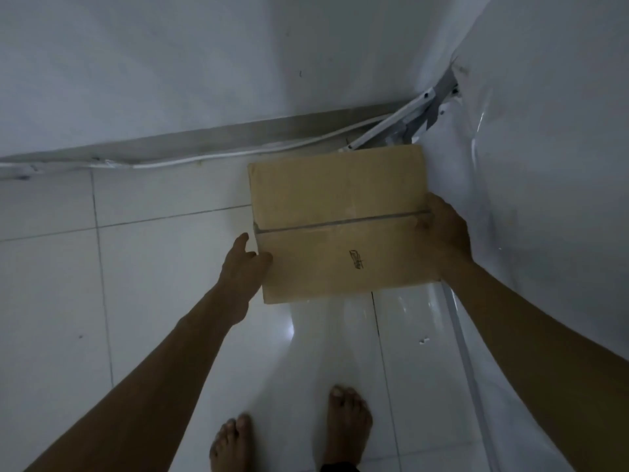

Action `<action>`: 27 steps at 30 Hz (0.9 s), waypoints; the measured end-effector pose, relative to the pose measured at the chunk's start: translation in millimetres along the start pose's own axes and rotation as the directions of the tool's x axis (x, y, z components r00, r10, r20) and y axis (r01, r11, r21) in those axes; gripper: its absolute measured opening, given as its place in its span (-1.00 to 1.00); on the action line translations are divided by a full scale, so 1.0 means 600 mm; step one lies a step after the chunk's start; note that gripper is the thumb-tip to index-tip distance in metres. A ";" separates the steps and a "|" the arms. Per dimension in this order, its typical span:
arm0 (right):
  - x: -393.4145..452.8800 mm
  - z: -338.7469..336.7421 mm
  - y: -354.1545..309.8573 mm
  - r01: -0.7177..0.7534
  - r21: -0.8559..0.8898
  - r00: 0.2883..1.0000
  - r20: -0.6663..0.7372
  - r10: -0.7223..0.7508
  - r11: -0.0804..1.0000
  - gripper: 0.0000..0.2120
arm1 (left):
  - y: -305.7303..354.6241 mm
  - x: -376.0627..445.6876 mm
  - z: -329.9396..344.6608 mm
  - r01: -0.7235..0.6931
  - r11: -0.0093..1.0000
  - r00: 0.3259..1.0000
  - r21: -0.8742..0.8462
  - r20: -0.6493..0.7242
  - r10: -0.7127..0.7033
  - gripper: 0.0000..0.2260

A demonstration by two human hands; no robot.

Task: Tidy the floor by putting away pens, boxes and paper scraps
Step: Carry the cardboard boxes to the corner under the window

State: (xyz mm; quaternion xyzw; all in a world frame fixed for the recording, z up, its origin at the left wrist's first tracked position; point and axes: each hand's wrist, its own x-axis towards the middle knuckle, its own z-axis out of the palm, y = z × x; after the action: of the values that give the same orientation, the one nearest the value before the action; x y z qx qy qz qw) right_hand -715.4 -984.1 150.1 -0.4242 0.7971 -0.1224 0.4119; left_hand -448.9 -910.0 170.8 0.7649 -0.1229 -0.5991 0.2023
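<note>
Bare feet stand on the glossy white tiled floor below the hands. Ahead, the left hand and right hand hold a flat brown cardboard box by its side edges between them. Beyond it, a white cable runs along the grey skirting.

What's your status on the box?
Left hand and right hand grip the cardboard box by its sides. White cable along the wall behind it.
</note>
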 end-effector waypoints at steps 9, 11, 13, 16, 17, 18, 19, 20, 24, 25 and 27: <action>-0.127 -0.013 -0.136 0.207 -0.080 0.977 -0.042 -0.210 0.975 -0.62 | 0.097 -0.114 -0.045 -0.192 0.981 0.978 -0.025 -0.091 0.189 -0.61; -0.180 -0.022 -0.179 0.211 -0.035 0.977 -0.030 -0.212 0.977 -0.63 | 0.120 -0.158 -0.071 -0.223 0.974 0.968 -0.042 -0.133 0.215 -0.65; -0.249 -0.044 -0.240 0.288 0.003 0.958 0.010 -0.288 0.958 -0.64 | 0.155 -0.230 -0.109 -0.242 0.966 0.958 -0.094 -0.185 0.222 -0.68; -0.336 -0.082 -0.316 0.358 0.036 0.930 0.080 -0.359 0.933 -0.64 | 0.191 -0.342 -0.150 -0.270 0.951 0.949 -0.154 -0.208 0.236 -0.72; -0.369 -0.101 -0.345 0.381 0.038 0.918 0.100 -0.383 0.924 -0.63 | 0.206 -0.384 -0.167 -0.280 0.943 0.946 -0.179 -0.217 0.240 -0.72; -0.404 -0.119 -0.375 0.403 0.038 0.906 0.123 -0.404 0.915 -0.63 | 0.218 -0.426 -0.186 -0.291 0.936 0.943 -0.199 -0.226 0.245 -0.73; -0.436 -0.136 -0.401 0.423 0.036 0.894 0.143 -0.424 0.905 -0.63 | 0.229 -0.464 -0.201 -0.302 0.930 0.940 -0.207 -0.227 0.255 -0.73; -0.463 -0.152 -0.423 0.441 0.035 0.884 0.157 -0.441 0.897 -0.62 | 0.240 -0.498 -0.213 -0.314 0.925 0.936 -0.212 -0.230 0.265 -0.74; -0.610 -0.240 -0.545 0.500 0.074 0.844 0.184 -0.504 0.863 -0.61 | 0.271 -0.678 -0.290 -0.359 0.907 0.919 -0.222 -0.257 0.300 -0.74; -0.649 -0.261 -0.570 0.518 0.088 0.829 0.193 -0.525 0.851 -0.61 | 0.273 -0.723 -0.311 -0.379 0.901 0.911 -0.211 -0.253 0.325 -0.75; -0.715 -0.288 -0.606 0.544 0.121 0.806 0.201 -0.557 0.830 -0.62 | 0.269 -0.795 -0.350 -0.417 0.895 0.895 -0.159 -0.242 0.375 -0.75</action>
State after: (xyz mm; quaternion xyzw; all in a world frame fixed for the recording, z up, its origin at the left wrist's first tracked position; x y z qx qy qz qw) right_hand -508.3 -899.2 694.5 -0.6361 0.5833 -0.2100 0.4593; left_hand -357.4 -814.0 699.9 0.7559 -0.1924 -0.4724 0.4104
